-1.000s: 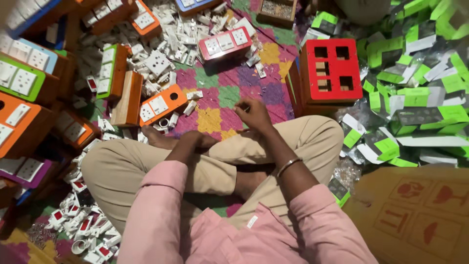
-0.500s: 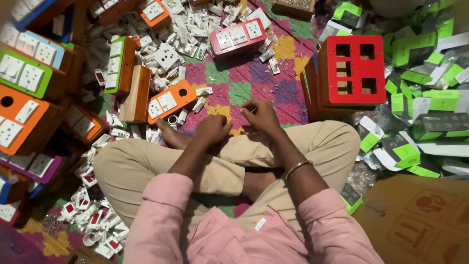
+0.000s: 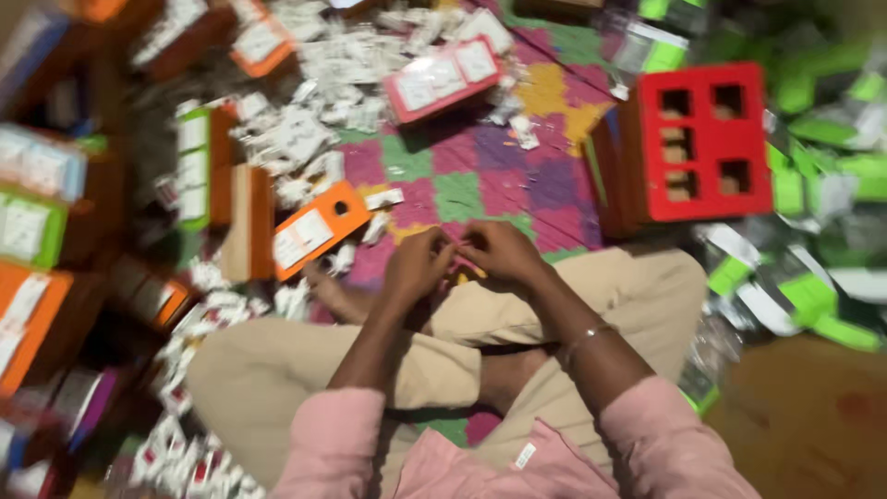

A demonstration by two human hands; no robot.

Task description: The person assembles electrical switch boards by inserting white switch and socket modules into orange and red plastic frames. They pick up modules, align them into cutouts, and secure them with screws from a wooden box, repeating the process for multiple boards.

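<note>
On the floor, we find a patchwork mat [image 3: 480, 185] of coloured squares, ringed by boxes and loose packets. The largest item is a red box [image 3: 704, 140] with four square cut-outs, standing upright to our right and well apart from our hands. To the left lie an orange box [image 3: 319, 229] with a white label, tilted, and beyond it a pink box [image 3: 445, 79]. White small parts [image 3: 305, 139] are scattered thickly across the upper left, and green packets [image 3: 813, 296] are heaped on the right.

Our legs are crossed. Our left hand [image 3: 418, 263] and right hand [image 3: 499, 251] meet over the knees, fingertips pressed together and pinching a small yellowish piece [image 3: 465, 272] between them. The frame is blurred; we cannot tell its shape or long axis. It sits directly between the hands, neither hand clearly nearer. A bangle [image 3: 591, 334] circles the right wrist.
</note>
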